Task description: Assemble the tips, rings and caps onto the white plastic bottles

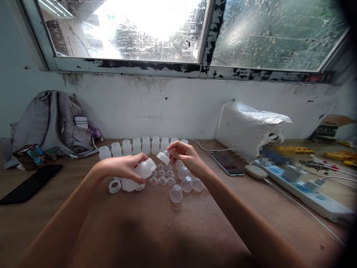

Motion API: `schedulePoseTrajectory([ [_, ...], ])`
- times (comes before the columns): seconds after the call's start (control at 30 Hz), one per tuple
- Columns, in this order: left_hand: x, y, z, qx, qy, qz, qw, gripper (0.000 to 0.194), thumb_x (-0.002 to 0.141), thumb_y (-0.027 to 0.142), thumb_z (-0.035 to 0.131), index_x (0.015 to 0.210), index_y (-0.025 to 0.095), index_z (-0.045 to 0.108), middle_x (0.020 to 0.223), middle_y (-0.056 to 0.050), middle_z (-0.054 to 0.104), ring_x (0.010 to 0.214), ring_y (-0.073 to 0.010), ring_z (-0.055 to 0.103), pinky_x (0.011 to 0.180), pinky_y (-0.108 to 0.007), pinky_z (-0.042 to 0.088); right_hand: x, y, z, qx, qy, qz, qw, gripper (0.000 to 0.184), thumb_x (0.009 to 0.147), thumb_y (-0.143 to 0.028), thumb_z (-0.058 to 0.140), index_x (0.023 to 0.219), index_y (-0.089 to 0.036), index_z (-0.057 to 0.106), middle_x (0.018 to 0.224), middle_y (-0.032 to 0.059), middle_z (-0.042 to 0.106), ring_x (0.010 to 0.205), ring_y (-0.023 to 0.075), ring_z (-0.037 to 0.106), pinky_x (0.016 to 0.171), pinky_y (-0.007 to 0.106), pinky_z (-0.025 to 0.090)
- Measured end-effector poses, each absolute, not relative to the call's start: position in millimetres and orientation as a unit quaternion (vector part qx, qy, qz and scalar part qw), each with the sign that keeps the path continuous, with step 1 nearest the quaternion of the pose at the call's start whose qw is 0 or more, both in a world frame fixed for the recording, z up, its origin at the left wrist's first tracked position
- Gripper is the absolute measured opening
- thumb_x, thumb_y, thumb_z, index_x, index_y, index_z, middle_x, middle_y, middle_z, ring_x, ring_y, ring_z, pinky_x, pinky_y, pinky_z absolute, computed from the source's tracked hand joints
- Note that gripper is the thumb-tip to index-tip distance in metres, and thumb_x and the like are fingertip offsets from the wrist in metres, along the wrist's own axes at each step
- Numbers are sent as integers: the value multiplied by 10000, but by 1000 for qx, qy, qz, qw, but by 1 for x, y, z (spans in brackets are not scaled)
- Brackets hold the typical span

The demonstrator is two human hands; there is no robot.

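My left hand is closed around a translucent white baby bottle, tilted with its threaded mouth toward the right. Between the fingertips of my right hand is a bottle nipple with its collar ring, held a little apart from the bottle's mouth. Below both hands lie several clear silicone nipples in rows. Clear dome caps stand to their right. A white collar ring rests on the table left of another bottle, partly hidden under my left hand.
A row of open bottles stands along the wall behind my hands. At right lie a phone, a white plastic bag and a power strip with cables. At left are a backpack, a small box and a black phone.
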State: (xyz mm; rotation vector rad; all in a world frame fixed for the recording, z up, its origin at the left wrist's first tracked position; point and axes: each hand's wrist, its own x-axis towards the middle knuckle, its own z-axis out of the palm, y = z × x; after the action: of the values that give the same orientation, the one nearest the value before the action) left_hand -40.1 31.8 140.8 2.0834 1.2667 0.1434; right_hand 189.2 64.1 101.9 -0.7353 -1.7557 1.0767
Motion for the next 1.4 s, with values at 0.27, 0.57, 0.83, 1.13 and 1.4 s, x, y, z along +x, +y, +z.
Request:
schedulePoseTrajectory([
  [0.27, -50, 48, 124, 794, 580, 24, 181, 611, 578, 507, 581, 1112, 263, 415, 1047, -52, 523, 896, -233, 522, 634, -258, 412, 187, 63, 91, -369, -853, 291, 226, 110, 688, -133, 519, 765, -150, 596, 704, 15, 576, 650, 107, 511, 554, 206, 393],
  [0.57, -48, 56, 109, 803, 583, 41, 112, 578, 630, 494, 550, 1123, 226, 408, 1068, -77, 517, 979, -272, 488, 738, -318, 389, 180, 65, 66, -366, -900, 225, 72, 84, 666, -186, 572, 739, -172, 610, 659, 1, 570, 605, 107, 498, 493, 194, 342],
  [0.83, -18, 50, 103, 856, 487, 157, 73, 529, 685, 477, 543, 1144, 241, 423, 1019, -48, 491, 857, -213, 529, 710, -301, 415, 180, 65, 82, -395, -825, 256, 312, 231, 767, -341, 508, 924, -172, 507, 720, 11, 576, 590, 98, 502, 535, 215, 400],
  [1.13, 2, 53, 93, 831, 458, 315, -3, 676, 701, 480, 570, 1265, 232, 291, 1192, -90, 384, 1046, -248, 457, 840, -358, 409, 199, 76, 100, -422, -768, 192, 441, 151, 748, -318, 523, 783, -174, 549, 685, 8, 568, 543, 100, 507, 496, 218, 405],
  [1.4, 13, 39, 94, 892, 378, 247, 15, 353, 810, 381, 469, 1123, 218, 466, 1086, -61, 499, 1013, -206, 475, 852, -336, 409, 270, 111, 107, -552, -616, -89, 555, 178, 750, -282, 493, 854, -164, 576, 771, 52, 605, 587, 134, 521, 629, 286, 420],
])
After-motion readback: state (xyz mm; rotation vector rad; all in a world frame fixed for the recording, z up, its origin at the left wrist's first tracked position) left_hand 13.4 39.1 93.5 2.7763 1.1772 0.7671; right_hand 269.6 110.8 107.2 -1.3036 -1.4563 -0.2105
